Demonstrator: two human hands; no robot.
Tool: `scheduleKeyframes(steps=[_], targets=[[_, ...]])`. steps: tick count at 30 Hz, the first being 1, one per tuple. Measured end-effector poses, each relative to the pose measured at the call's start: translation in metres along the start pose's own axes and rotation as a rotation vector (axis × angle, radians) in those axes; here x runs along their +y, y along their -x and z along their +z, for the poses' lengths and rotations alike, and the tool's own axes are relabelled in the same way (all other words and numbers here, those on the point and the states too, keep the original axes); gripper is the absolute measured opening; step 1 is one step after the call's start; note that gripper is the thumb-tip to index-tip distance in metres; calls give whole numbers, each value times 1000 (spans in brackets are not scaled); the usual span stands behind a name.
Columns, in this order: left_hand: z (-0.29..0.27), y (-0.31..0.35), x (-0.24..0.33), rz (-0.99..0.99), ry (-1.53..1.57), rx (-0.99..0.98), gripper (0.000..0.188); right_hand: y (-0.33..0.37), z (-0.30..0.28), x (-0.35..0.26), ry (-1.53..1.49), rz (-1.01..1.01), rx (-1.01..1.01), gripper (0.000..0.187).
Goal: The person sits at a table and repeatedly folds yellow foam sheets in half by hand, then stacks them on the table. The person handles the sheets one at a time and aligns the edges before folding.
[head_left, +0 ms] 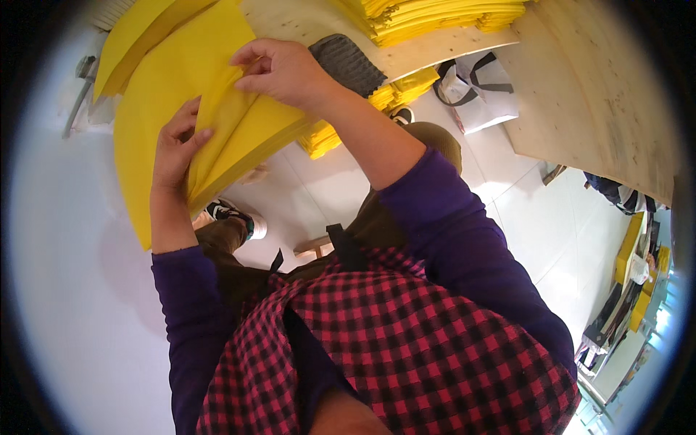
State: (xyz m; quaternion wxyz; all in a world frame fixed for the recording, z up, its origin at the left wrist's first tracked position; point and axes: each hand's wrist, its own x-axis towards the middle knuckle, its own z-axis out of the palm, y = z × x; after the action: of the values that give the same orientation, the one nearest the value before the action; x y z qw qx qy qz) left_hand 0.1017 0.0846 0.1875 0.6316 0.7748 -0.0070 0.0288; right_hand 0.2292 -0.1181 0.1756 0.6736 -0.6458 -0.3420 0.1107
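Note:
A large yellow sheet of thin, fabric-like material (163,87) hangs over the front edge of a table, on top of other yellow layers. Its near part is raised in a fold between my hands. My left hand (177,145) is closed around the left side of that fold, thumb in front and fingertips partly hidden behind it. Higher up and to the right, my right hand (279,72) pinches the fold's upper edge between thumb and fingers. A dark grey folded cloth (346,64) lies on the table just beyond my right wrist.
Stacks of folded yellow material (442,18) stand on the wooden table at the back. More yellow bundles (319,139) sit lower, beneath it. A white bag with dark handles (486,90) stands on the floor near a plywood panel (594,94). A small wooden stool (313,246) is below me.

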Motion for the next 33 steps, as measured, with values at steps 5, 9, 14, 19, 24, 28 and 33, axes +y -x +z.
scheduleKeyframes(steps=[5,9,14,19,24,28,33], targets=[[-5,-3,-7,62,-44,-31,25,2,-4,-3,141,-20,-21,35],[-7,-1,-8,65,-115,7,28,4,0,-5,182,-41,64,31],[-3,-1,-7,61,-11,18,27,4,-1,-6,211,-6,48,30],[-3,-2,-5,27,27,20,22,6,0,-10,183,20,50,25],[-5,0,-6,63,20,-3,23,6,1,-9,126,26,57,16],[-7,-1,-10,71,15,-14,25,5,1,-6,93,9,60,13],[-10,-2,-13,96,-49,-30,32,6,1,-7,128,-16,56,12]])
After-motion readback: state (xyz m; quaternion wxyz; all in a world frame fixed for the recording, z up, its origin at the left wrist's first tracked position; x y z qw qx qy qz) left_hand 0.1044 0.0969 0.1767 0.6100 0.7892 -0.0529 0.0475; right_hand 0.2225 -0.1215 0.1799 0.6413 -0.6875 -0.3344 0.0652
